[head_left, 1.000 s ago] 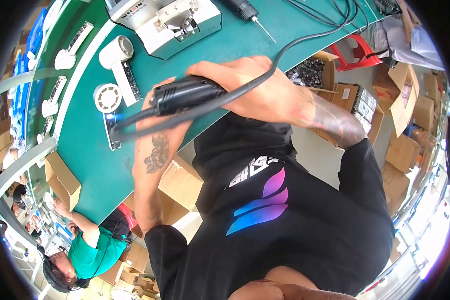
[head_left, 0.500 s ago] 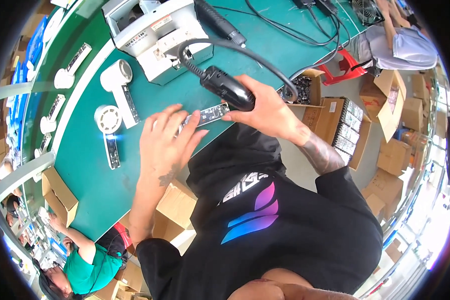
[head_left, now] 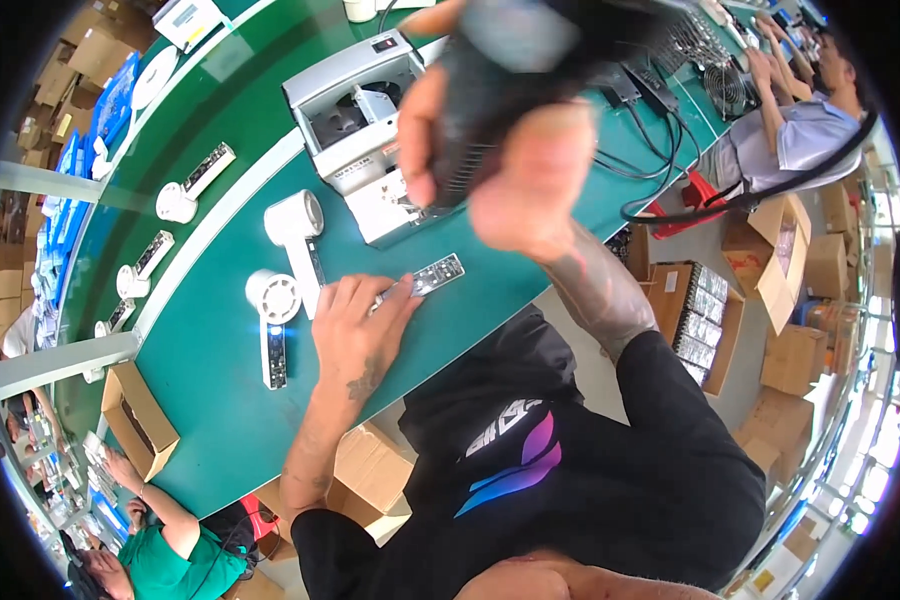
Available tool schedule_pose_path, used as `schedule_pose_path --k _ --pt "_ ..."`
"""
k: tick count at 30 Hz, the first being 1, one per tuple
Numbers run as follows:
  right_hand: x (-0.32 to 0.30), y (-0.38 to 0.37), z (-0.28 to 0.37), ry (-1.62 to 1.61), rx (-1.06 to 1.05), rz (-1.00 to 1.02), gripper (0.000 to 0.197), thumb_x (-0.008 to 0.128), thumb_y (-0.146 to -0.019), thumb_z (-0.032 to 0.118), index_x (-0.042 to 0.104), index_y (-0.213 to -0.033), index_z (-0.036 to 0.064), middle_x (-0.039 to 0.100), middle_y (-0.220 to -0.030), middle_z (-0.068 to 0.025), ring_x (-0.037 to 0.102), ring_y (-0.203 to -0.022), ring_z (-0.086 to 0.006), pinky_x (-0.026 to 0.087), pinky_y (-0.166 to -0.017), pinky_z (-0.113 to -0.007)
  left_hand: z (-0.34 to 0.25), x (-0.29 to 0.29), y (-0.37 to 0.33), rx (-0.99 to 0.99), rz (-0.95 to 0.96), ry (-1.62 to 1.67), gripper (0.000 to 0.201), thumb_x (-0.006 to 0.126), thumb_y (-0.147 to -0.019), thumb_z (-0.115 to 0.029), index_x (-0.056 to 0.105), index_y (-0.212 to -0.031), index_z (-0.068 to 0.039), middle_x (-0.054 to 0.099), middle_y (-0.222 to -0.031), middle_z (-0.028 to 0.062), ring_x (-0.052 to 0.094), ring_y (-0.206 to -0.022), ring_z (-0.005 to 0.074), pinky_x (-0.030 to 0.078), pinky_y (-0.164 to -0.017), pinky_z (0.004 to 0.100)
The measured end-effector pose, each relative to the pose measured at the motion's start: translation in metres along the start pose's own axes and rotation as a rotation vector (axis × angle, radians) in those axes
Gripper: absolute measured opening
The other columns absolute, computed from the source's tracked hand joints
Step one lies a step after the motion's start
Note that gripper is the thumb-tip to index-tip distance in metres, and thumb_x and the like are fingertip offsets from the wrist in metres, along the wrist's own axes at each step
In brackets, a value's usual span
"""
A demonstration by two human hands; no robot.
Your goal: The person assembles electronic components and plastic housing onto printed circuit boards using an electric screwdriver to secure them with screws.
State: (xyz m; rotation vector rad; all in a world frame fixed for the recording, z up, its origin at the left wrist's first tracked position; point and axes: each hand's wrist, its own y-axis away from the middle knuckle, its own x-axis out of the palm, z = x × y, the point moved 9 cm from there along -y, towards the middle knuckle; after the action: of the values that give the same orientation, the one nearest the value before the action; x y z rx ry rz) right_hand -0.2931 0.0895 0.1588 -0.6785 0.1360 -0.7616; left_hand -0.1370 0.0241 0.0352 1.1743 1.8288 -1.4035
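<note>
Left hand [head_left: 355, 325] flat, fingers spread on circuit strip [head_left: 425, 278] on green bench [head_left: 210, 340]; right hand [head_left: 500, 165] gripping dark power tool [head_left: 500, 90], raised, blurred

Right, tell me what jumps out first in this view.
The right hand looms blurred near the top, gripping a black corded power tool close to the camera. Below it, the left hand presses a long circuit strip flat on the green bench. White handheld fan bodies lie left of it.
</note>
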Motion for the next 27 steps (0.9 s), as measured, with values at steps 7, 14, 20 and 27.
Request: schedule_pose_path --k 7,14,20,27 --pt "0.018 -0.007 -0.033 -0.041 -0.177 0.018 0.038 0.066 -0.095 0.026 0.054 -0.112 -0.0065 0.055 -0.062 -0.0031 0.047 -0.053 -0.0090 0.039 -0.050 -0.027 0.005 -0.002 0.000 -0.015 -0.008 0.004 0.030 0.085 -0.073 -0.014 0.077 -0.102 -0.010 0.064 -0.091 0.0006 0.060 -0.085 0.0203 0.043 -0.071 0.0355" --pt "0.009 0.009 -0.038 -0.068 0.151 -0.039 0.114 0.057 -0.072 0.092 0.047 -0.129 -0.0056 0.061 -0.071 -0.0119 0.059 -0.055 -0.0165 0.045 -0.049 -0.026 0.006 -0.001 -0.002 0.001 -0.037 0.011 0.029 0.085 -0.074 -0.013 0.077 -0.102 -0.008 0.065 -0.089 0.0016 0.060 -0.081 0.0209 0.044 -0.070 0.0354" --pt "0.013 -0.011 0.010 -0.452 0.038 0.080 0.091 0.061 -0.085 0.071 0.047 -0.129 -0.0077 0.063 -0.069 -0.0100 0.057 -0.052 -0.0135 0.044 -0.048 -0.026 0.004 -0.007 -0.003 0.000 -0.046 0.020 0.029 0.085 -0.073 -0.014 0.077 -0.101 -0.009 0.065 -0.090 0.0018 0.061 -0.084 0.0214 0.045 -0.072 0.0356" --pt "0.023 -0.013 -0.033 -0.029 0.008 0.106 0.096 0.051 -0.090 0.079 0.050 -0.127 -0.0089 0.060 -0.067 -0.0108 0.054 -0.050 -0.0121 0.042 -0.047 -0.025 0.003 -0.002 0.001 0.001 -0.043 0.017 0.030 0.085 -0.074 -0.014 0.077 -0.102 -0.008 0.064 -0.090 0.0026 0.060 -0.085 0.0216 0.044 -0.072 0.0360"
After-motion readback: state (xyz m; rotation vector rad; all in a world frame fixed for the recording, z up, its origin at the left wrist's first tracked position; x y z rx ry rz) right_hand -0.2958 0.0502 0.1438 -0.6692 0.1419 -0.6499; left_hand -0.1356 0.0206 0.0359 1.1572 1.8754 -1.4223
